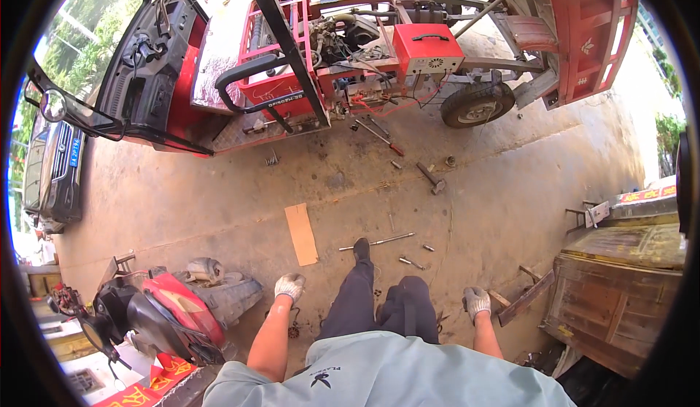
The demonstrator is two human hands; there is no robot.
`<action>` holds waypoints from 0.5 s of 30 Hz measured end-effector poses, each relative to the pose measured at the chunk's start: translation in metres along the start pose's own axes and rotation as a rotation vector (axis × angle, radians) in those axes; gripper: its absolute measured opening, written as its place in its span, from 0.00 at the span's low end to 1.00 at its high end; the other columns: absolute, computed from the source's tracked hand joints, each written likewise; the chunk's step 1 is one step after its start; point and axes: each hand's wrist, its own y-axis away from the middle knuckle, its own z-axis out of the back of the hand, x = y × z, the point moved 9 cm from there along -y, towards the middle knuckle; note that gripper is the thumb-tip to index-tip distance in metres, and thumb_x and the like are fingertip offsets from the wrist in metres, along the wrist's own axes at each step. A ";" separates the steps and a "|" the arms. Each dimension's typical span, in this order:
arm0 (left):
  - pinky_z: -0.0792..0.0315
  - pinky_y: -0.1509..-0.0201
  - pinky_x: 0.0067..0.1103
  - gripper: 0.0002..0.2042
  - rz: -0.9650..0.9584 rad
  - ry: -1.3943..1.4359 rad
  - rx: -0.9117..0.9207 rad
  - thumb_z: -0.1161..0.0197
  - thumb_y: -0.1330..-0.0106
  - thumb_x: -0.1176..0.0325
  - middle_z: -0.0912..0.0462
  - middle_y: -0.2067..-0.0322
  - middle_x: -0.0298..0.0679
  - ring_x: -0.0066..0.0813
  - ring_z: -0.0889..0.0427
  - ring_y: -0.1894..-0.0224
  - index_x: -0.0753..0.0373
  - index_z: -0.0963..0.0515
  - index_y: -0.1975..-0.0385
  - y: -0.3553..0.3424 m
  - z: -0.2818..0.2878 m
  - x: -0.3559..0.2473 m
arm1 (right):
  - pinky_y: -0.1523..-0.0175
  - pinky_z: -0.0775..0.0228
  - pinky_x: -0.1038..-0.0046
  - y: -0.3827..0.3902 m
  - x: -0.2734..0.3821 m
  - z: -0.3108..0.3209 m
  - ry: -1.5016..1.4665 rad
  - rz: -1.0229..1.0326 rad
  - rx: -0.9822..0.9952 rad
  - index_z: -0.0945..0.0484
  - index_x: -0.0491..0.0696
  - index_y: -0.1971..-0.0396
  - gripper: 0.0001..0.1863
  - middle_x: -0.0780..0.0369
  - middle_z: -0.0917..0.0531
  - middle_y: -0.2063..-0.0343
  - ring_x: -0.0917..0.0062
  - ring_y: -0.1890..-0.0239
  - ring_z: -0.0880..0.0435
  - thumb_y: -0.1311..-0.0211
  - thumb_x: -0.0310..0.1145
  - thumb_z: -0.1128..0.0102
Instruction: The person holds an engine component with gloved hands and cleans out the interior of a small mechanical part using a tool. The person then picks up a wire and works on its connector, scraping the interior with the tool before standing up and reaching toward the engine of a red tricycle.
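Observation:
My left hand (290, 286), in a pale knitted work glove, hangs low on the left with its fingers curled and nothing visible in them. It is nearest to a tan cardboard piece (302, 233) lying on the ground. My right hand (477, 300), gloved the same way, hangs by my right side, fingers closed. A small dark bit shows at its inner edge; I cannot make out what it is. Ahead of my foot lies a long metal bar (377, 241), with a socket (429, 247) and a short metal tool (412, 263) to its right.
A red three-wheeled truck (284, 97) with its engine exposed stands ahead, a red box (429, 46) on its frame. A hammer (432, 179) and a red-handled tool (379, 137) lie before it. A red scooter (182, 305) is at left, a wooden cabinet (612, 305) at right.

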 end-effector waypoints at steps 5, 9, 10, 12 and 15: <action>0.21 0.50 0.39 0.15 -0.447 -0.152 -0.288 0.41 0.27 0.55 0.11 0.61 0.50 0.51 0.13 0.55 0.59 0.12 0.59 0.018 0.127 -0.210 | 0.53 0.20 0.64 -0.040 0.163 0.019 0.322 0.359 -0.107 0.12 0.44 0.56 0.20 0.52 0.10 0.67 0.64 0.62 0.09 0.30 0.45 0.41; 0.23 0.52 0.41 0.07 -0.657 0.041 -0.754 0.34 0.31 0.70 0.14 0.61 0.51 0.55 0.15 0.57 0.62 0.15 0.58 0.009 0.264 -0.334 | 0.50 0.19 0.62 -0.089 0.293 0.013 0.425 0.529 -0.090 0.12 0.46 0.55 0.19 0.51 0.09 0.63 0.59 0.58 0.09 0.30 0.46 0.41; 0.22 0.52 0.41 0.07 -0.747 -0.052 -0.892 0.34 0.32 0.72 0.15 0.60 0.51 0.55 0.15 0.58 0.63 0.16 0.57 0.003 0.301 -0.367 | 0.48 0.20 0.61 -0.107 0.337 0.006 0.409 0.601 -0.037 0.12 0.47 0.55 0.19 0.51 0.10 0.61 0.57 0.55 0.10 0.31 0.45 0.41; 0.21 0.50 0.38 0.06 -0.721 -0.095 -1.039 0.36 0.28 0.72 0.14 0.55 0.51 0.51 0.13 0.55 0.64 0.16 0.57 -0.033 0.374 -0.412 | 0.43 0.21 0.56 -0.140 0.419 -0.024 0.514 0.691 0.101 0.12 0.51 0.53 0.18 0.48 0.12 0.55 0.52 0.50 0.13 0.31 0.44 0.43; 0.22 0.47 0.37 0.09 -0.743 -0.093 -1.222 0.38 0.25 0.68 0.14 0.53 0.51 0.50 0.13 0.53 0.66 0.16 0.54 -0.101 0.469 -0.472 | 0.45 0.21 0.55 -0.185 0.569 -0.070 0.577 0.956 0.210 0.12 0.50 0.56 0.16 0.50 0.11 0.58 0.51 0.52 0.13 0.31 0.43 0.43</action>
